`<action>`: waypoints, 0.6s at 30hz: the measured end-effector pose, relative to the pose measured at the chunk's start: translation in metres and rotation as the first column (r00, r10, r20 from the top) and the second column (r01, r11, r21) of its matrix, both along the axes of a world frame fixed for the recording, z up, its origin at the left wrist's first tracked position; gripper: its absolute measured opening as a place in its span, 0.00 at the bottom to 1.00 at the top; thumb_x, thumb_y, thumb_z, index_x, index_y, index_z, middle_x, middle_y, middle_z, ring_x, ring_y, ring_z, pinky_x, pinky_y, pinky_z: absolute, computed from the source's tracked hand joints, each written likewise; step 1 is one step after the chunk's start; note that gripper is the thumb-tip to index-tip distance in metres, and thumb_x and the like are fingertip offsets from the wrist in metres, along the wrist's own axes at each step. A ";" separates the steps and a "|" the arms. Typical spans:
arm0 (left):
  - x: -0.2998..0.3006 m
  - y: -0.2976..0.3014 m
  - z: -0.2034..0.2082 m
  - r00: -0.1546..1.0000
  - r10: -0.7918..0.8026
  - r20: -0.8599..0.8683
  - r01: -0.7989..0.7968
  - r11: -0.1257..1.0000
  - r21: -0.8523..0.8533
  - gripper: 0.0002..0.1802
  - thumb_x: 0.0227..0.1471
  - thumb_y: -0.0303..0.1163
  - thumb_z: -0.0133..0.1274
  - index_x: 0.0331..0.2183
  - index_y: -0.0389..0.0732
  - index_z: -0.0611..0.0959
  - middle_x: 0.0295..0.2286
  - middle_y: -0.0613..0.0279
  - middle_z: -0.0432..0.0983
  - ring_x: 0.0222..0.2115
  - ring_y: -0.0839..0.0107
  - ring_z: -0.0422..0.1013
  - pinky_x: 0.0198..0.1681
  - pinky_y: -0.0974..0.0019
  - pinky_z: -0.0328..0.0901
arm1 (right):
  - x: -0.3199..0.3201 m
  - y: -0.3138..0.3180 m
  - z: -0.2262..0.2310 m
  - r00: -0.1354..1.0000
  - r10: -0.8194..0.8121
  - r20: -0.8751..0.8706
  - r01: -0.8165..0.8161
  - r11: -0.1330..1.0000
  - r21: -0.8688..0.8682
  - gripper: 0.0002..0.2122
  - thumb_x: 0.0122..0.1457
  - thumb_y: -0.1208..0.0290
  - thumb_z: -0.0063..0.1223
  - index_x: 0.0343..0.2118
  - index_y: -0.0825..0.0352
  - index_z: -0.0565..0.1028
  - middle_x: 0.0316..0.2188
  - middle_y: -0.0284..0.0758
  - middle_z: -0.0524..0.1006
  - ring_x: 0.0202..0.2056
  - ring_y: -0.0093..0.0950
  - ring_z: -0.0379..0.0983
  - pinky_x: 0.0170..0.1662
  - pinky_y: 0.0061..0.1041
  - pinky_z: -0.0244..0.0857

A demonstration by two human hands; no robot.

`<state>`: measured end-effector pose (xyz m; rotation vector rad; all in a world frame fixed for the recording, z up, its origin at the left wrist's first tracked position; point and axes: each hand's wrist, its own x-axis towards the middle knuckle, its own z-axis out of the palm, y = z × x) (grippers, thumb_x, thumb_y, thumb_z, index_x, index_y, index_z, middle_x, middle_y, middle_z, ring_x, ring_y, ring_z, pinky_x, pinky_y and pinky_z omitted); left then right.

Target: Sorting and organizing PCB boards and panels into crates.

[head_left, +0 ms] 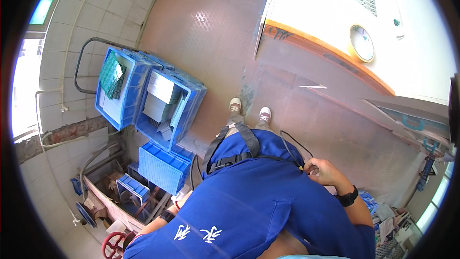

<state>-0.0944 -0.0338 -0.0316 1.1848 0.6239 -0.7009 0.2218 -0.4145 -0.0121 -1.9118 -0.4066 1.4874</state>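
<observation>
Through the head camera I look down past a dark blue short-sleeved shirt (239,196). My right hand (322,170) sits low beside the shirt's right side, its fingers curled inward with the thumb close to them, just at a thin black looping cable (299,144) with a small yellow part (301,167) near the fingertips. I can't tell from here whether the fingers are clenched on the cable or merely touch it. The cable arches out from the shirt's edge over the reddish-brown floor (282,96) and comes back toward this hand. A black wristband (348,196) circles the right wrist.

My left hand (183,194) is mostly hidden beyond the shirt's left side, below a ribbed blue plastic crate (164,167); I can't tell how far open it is or what it holds. A red bead bracelet (177,205) shows at that wrist.

Farther up on the left stand larger blue plastic crates (190,112) holding pale flat pieces. At upper right, an amber roll of tape (353,49) rests on the white, orange-edged tabletop (316,7).
</observation>
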 end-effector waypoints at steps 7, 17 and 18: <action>-0.007 0.005 0.014 0.989 0.045 -0.140 -0.055 0.996 -0.067 0.08 0.43 0.25 0.55 0.31 0.35 0.79 0.28 0.62 0.76 0.28 0.75 0.71 0.32 0.70 0.65 | -0.012 -0.011 0.006 0.998 -0.041 -0.043 0.040 0.999 -0.004 0.11 0.40 0.77 0.60 0.29 0.70 0.73 0.25 0.37 0.77 0.30 0.28 0.75 0.36 0.24 0.68; 0.017 0.025 0.028 0.933 0.011 -0.359 -0.076 0.983 -0.166 0.11 0.43 0.24 0.55 0.34 0.35 0.79 0.30 0.62 0.77 0.30 0.75 0.71 0.34 0.71 0.65 | -0.043 -0.032 0.013 0.984 -0.177 -0.027 0.177 0.984 0.000 0.08 0.42 0.79 0.59 0.28 0.68 0.74 0.23 0.36 0.77 0.27 0.26 0.74 0.34 0.22 0.68; 0.022 0.026 0.026 0.927 0.008 -0.375 -0.079 0.982 -0.174 0.11 0.43 0.24 0.55 0.34 0.35 0.79 0.30 0.62 0.77 0.30 0.75 0.71 0.34 0.71 0.65 | -0.047 -0.035 0.014 0.970 -0.228 -0.086 0.226 0.973 -0.036 0.08 0.43 0.78 0.59 0.28 0.68 0.74 0.22 0.36 0.77 0.27 0.26 0.74 0.34 0.21 0.67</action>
